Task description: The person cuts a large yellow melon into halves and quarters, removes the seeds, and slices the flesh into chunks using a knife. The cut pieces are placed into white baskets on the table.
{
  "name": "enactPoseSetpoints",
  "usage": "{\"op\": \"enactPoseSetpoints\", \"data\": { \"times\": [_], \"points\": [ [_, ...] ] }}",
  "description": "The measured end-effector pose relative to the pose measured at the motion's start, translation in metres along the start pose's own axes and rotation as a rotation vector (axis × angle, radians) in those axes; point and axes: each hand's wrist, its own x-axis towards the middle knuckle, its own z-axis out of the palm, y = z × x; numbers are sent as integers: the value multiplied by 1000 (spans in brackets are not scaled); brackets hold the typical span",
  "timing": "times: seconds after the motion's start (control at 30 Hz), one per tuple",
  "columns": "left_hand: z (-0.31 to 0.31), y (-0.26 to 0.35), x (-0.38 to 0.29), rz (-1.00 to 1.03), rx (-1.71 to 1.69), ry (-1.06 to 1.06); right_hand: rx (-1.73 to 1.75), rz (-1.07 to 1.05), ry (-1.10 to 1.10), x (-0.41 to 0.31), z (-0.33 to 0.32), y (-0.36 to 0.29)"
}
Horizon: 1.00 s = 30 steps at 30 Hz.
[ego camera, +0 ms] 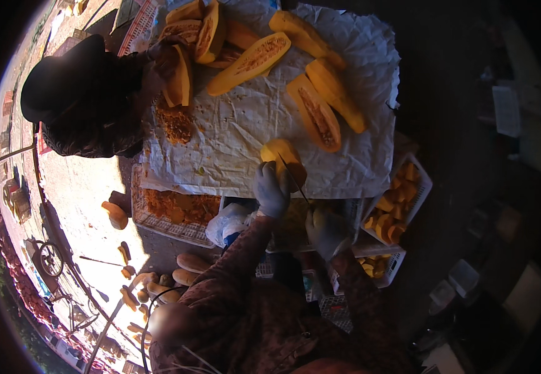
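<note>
On a crumpled white sheet over the work surface lies a piece of orange-yellow squash. My gloved left hand rests on its near side, fingers bent against it. My gloved right hand grips a knife, whose blade lies across the squash; the handle is hidden in the hand. Beyond them, a halved squash shows its seeds beside a long one. Further off are more halves. A pile of scooped pulp sits at the left of the sheet.
A co-worker in a dark hat handles a squash piece at the far left. Below the sheet stand a crate of pulp and a crate of cut squash. Another crate is near my right arm. Whole squashes lie on the ground.
</note>
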Motion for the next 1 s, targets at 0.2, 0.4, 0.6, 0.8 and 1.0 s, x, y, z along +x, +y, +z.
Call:
{"op": "enactPoseSetpoints", "data": {
  "times": [0.2, 0.4, 0.6, 0.8, 1.0],
  "points": [
    [-2, 1, -6, -22, 28, -54, -64, 72, -68, 6, 16, 1],
    [-2, -5, 0, -10, 47, -29, 24, 124, -144, 29, 46, 1],
    [0, -12, 4, 31, -29, -52, -225, 46, -203, 29, 148, 46],
    [-11, -15, 5, 7, -12, -68, 141, 199, -163, 32, 104, 13],
    [-10, -12, 6, -17, -84, -60, 240, 223, -238, 30, 110, 29]
  ]
}}
